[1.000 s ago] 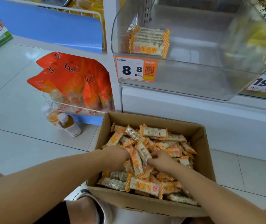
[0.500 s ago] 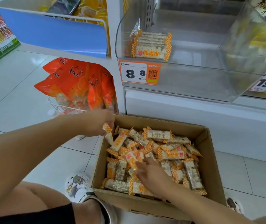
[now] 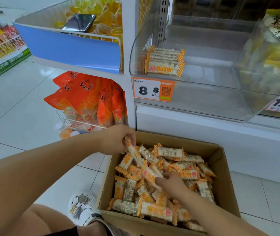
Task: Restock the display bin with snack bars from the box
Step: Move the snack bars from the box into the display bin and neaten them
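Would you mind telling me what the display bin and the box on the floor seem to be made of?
The display bin looks like clear, glossy plastic, probably acrylic: the stacked snack bars show through its curved front, which catches reflections. The box looks like plain brown cardboard, matte, with folded flaps and raw edges.

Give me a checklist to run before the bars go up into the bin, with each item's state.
1. Left hand holds bars: ok, fingers pinch them at the upper end.
2. Right hand holds a bar: ok, fingers are curled on a bar's end in the box.
3. Bin has room: ok, only one small stack sits at its left.
4. Bin top open: cannot tell.
5. Box stocked: ok, nearly full.
6. Same product: ok, the wrappers look alike.
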